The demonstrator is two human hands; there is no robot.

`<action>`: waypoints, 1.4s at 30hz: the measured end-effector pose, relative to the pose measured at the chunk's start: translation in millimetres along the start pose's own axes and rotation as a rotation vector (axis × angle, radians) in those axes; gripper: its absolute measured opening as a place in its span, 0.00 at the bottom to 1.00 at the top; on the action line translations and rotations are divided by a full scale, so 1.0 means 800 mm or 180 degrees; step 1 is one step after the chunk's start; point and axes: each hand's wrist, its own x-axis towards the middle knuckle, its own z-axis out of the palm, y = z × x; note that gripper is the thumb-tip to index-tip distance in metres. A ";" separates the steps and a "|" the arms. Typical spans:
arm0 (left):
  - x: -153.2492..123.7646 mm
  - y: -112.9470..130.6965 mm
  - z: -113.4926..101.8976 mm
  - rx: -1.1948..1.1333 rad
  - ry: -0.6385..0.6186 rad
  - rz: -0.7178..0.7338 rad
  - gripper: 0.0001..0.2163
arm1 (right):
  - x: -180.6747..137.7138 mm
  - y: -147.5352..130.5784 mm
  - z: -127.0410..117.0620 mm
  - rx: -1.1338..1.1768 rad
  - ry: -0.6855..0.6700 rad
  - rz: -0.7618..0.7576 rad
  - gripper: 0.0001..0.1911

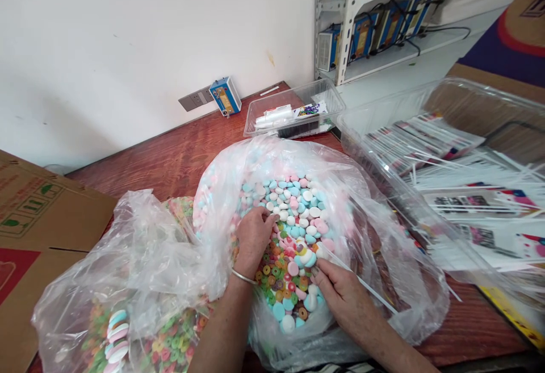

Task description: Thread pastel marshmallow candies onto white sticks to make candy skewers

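A large clear plastic bag (361, 197) lies wide open in front of me. It holds a heap of pink, white and blue button-shaped candies (293, 194) and small colourful ring candies (268, 268). My right hand (343, 288) pinches a candy skewer, with several candies (305, 256) threaded at one end of a thin white stick (370, 290). That stick slants down to the right past the hand. Over the heap, my left hand (254, 237) has thumb and fingertips pressed together among the button candies; what they hold, if anything, is hidden.
A second plastic bag (140, 242) of ring candies lies at left, a stacked candy skewer (117, 333) on it. Cardboard boxes (55, 208) border the left. Clear trays hold white tubes (275, 116) and packets with sticks (477, 200). Behind are a blue box (225, 96) and a shelf (347, 38).
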 end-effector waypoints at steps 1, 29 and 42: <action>0.000 -0.003 0.001 -0.0067 -0.0009 0.0003 0.09 | 0.000 0.001 0.000 0.0001 -0.0023 0.0001 0.14; -0.042 0.018 0.015 -0.0440 0.0229 0.0639 0.09 | 0.001 0.010 0.003 0.0070 -0.0008 -0.0097 0.13; -0.046 0.017 0.019 -0.0335 0.0092 0.0539 0.10 | 0.001 0.006 -0.003 0.0058 -0.0054 -0.0032 0.14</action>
